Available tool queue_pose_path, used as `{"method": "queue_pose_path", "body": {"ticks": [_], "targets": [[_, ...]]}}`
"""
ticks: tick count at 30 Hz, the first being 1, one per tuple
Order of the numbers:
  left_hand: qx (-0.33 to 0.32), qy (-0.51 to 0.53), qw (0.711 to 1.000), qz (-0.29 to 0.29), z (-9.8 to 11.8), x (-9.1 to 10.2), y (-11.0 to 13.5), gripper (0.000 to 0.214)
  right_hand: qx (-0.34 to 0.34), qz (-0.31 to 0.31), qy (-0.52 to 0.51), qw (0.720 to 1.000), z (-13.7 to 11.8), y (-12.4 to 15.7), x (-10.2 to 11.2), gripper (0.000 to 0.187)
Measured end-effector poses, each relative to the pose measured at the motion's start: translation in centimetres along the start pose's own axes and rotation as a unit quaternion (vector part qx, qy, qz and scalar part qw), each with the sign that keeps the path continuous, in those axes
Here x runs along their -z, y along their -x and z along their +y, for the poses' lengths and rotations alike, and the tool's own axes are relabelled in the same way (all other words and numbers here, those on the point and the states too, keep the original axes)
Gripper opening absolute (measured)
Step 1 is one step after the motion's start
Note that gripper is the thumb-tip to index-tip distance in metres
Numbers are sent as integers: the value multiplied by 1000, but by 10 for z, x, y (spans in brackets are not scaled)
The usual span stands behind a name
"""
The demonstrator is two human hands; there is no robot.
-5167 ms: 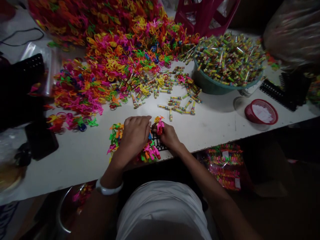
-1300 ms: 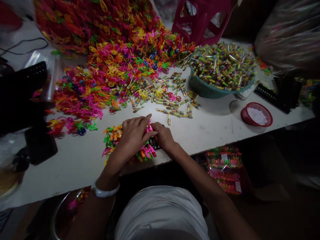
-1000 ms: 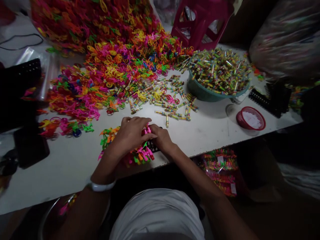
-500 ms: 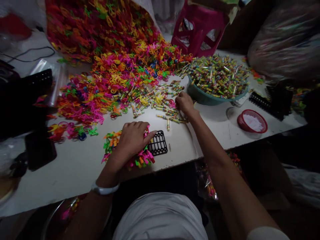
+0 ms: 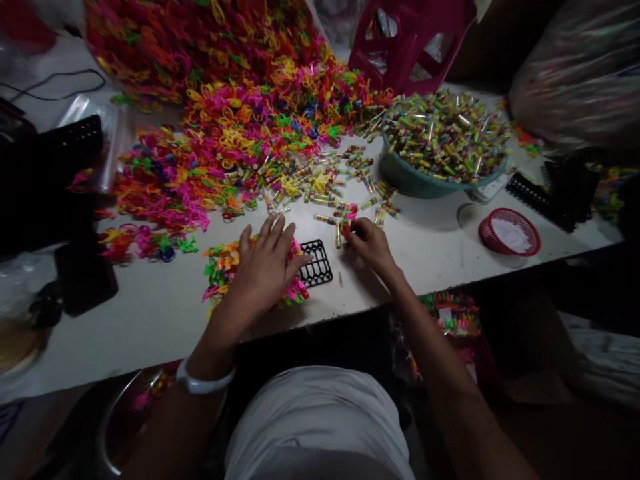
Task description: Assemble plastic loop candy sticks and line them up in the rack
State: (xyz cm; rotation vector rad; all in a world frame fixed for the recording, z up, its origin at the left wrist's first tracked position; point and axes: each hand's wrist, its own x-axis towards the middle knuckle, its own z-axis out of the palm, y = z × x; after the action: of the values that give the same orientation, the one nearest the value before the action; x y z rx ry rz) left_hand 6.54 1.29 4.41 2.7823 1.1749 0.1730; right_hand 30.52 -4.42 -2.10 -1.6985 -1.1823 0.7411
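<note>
My left hand (image 5: 263, 270) lies flat with spread fingers over rows of bright plastic pieces (image 5: 220, 270), set close together on a black slotted rack (image 5: 316, 263). Its thumb reaches onto the bare right end of that rack. To the right, my right hand (image 5: 373, 247) pinches a small pink and red plastic piece (image 5: 349, 219) just above the table. Close to those fingertips lie several small clear tubes (image 5: 325, 219) with colourful contents, one of them upright in the view (image 5: 339, 237). A tiny thin object (image 5: 341, 279) lies beside the rack.
A big heap of coloured plastic pieces (image 5: 165, 177) spreads across the back left. Behind right stand a green basin (image 5: 415, 179) full of tubes and a red basket (image 5: 510, 233) with white contents. A dark phone-like slab (image 5: 85, 277) lies left, a pink stool (image 5: 405, 47) behind.
My right hand has drawn back toward me from among the tubes, bringing out the pink and red piece. My left hand's fingers have spread and straightened over the rack.
</note>
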Motion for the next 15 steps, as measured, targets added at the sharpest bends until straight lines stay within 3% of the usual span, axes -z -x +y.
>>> {"method": "queue_pose_path", "body": {"ticks": [3,6,11,15], "targets": [[5,8,1000,12,4,-5,9,61,-45,19,-120,992,-7,21,-17,27],[5,11,1000,16,5,-6,10,61,-104,34,-234,966,-13,38,-30,38],[4,18,1000,17,6,-4,9,59,-122,-10,-235,964,-16,63,-50,32],[5,25,1000,15,7,-2,9,58,-167,-33,-346,923,-19,82,-67,36]]}}
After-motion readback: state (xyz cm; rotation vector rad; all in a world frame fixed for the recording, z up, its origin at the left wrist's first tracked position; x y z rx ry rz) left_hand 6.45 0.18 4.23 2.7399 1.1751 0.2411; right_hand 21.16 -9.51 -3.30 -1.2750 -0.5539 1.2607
